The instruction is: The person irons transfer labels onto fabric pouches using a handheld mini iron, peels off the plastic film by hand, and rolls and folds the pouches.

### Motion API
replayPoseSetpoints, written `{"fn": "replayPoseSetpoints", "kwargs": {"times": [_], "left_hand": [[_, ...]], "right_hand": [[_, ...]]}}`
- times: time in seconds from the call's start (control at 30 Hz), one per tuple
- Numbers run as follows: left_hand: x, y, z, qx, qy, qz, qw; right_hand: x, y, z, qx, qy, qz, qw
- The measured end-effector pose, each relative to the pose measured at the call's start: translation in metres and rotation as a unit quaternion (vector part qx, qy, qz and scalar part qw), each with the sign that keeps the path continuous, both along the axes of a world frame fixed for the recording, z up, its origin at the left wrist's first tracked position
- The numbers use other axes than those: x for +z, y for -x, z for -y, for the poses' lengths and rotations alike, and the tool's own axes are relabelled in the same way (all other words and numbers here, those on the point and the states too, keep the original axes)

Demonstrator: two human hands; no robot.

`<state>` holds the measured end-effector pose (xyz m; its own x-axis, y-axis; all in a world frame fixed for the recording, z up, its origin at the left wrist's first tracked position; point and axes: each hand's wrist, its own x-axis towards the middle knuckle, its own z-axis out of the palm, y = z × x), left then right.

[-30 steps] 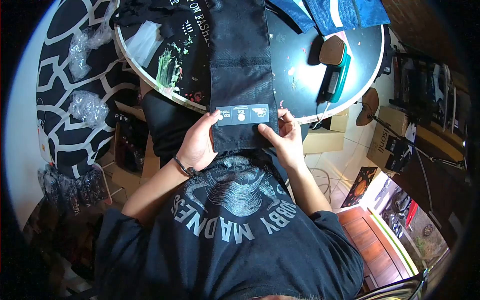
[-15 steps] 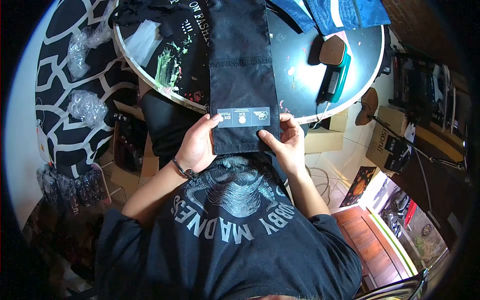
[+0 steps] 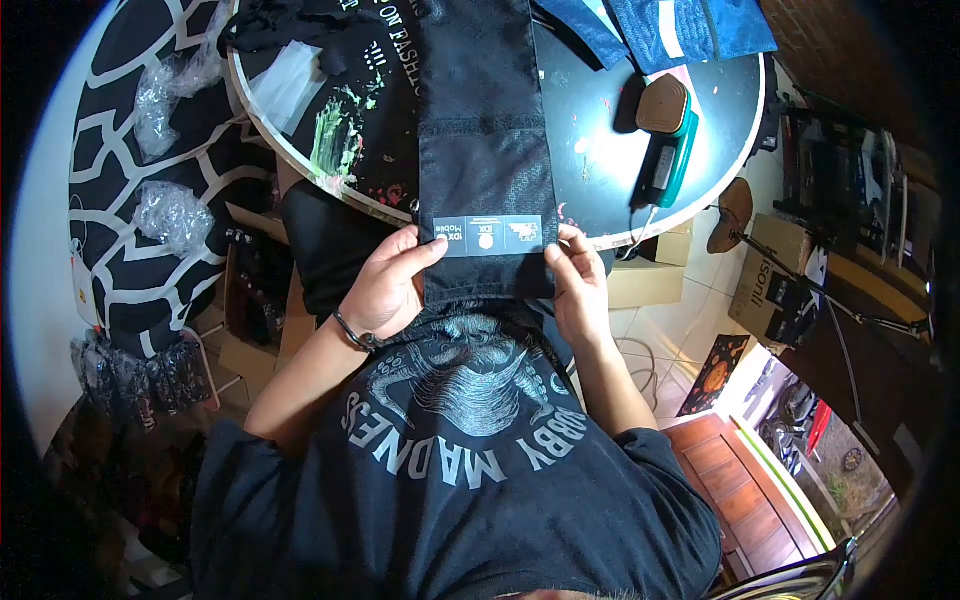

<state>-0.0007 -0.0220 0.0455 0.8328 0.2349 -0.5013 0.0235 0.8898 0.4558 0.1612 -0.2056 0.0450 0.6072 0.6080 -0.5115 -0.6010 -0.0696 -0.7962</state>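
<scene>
Pinching its two side edges in the head view, the left hand [image 3: 386,287] and the right hand [image 3: 581,285] grasp a long, flat black fabric strip [image 3: 484,175] between thumbs and fingers, one hand at each side of its near end. The strip runs away from the person over a round, glossy black tabletop [image 3: 592,112] with a pale rim, and its near end lies past that rim, above the lap. Its cloth has a slight sheen, a raised seam crosses it farther up, and a hem finishes the near end. Just above this hem sits a rectangular grey label [image 3: 487,236], divided into three panels with white print, "IDX" among it; the left thumb touches the label's left end.

Left of the tabletop, an open brown cardboard box [image 3: 256,372] holds dark things too dim to identify. Near it, a crumpled clear plastic bag [image 3: 175,218] rests on a black-and-white patterned surface [image 3: 110,50]. To the right, a plain tan cardboard box [image 3: 648,285] stands partly beneath the tabletop, and a brown printed carton [image 3: 765,275] stands beyond it, tilted in the view; the contents of both are hidden.
</scene>
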Motion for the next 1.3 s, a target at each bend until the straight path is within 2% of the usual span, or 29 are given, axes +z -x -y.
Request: {"fn": "replayPoseSetpoints", "kwargs": {"times": [0.07,0.17,0.23,0.57,0.67,0.73,0.77,0.8,0.87,0.93,1.0,1.07,1.1,1.13,1.2,1.23,1.27,1.3], "left_hand": [[-0.001,0.002,-0.002,-0.001,-0.001,-0.009,1.000],[-0.002,0.004,-0.004,-0.004,-0.005,0.023,1.000],[-0.005,0.006,-0.004,-0.009,0.031,-0.007,0.999],[0.000,0.003,-0.013,-0.043,0.106,-0.005,0.993],[0.001,0.001,-0.014,-0.065,0.098,0.004,0.993],[-0.002,0.000,-0.013,-0.062,0.076,0.008,0.995],[0.000,0.000,-0.011,-0.049,0.073,0.016,0.996],[-0.001,-0.001,-0.011,-0.054,0.071,0.023,0.996],[-0.004,0.000,-0.012,-0.053,0.017,0.011,0.998],[0.000,-0.004,-0.011,-0.050,0.020,0.006,0.999],[-0.007,-0.001,-0.013,-0.058,-0.013,0.008,0.998],[-0.005,-0.002,-0.013,-0.053,-0.013,0.012,0.998],[-0.004,-0.001,-0.013,-0.049,-0.014,0.016,0.999],[-0.004,-0.001,-0.013,-0.045,-0.014,0.012,0.999],[-0.003,0.001,-0.011,-0.033,0.014,0.015,0.999],[-0.001,0.001,-0.012,-0.032,0.025,0.033,0.999],[-0.001,0.002,-0.010,-0.028,0.025,0.032,0.999],[-0.001,0.002,-0.009,-0.015,0.029,0.024,0.999]], "right_hand": [[-0.008,-0.002,0.001,-0.022,0.004,-0.019,1.000],[-0.009,-0.006,0.002,0.010,0.011,0.003,1.000],[-0.001,-0.008,0.000,0.016,0.033,0.019,0.999],[0.002,-0.008,0.005,0.025,0.036,0.020,0.999],[-0.001,-0.009,0.008,0.030,0.041,0.039,0.998],[0.003,-0.012,0.004,0.058,0.083,0.106,0.989],[0.010,-0.019,0.005,0.072,0.102,0.168,0.978],[0.012,-0.024,-0.001,0.006,0.112,0.242,0.964],[0.013,-0.066,0.008,-0.027,0.205,0.495,0.844],[-0.002,-0.113,0.010,-0.101,0.287,0.603,0.738],[-0.028,-0.155,0.014,-0.097,0.378,0.638,0.664],[-0.054,-0.190,0.023,-0.036,0.437,0.586,0.682],[-0.071,-0.206,0.027,0.002,0.449,0.610,0.653],[-0.072,-0.213,0.024,0.015,0.462,0.572,0.678],[-0.072,-0.222,0.018,0.032,0.514,0.570,0.640],[-0.069,-0.224,0.018,0.037,0.513,0.567,0.643],[-0.066,-0.227,0.017,0.040,0.516,0.536,0.668],[-0.058,-0.226,0.015,0.046,0.526,0.529,0.665]]}}
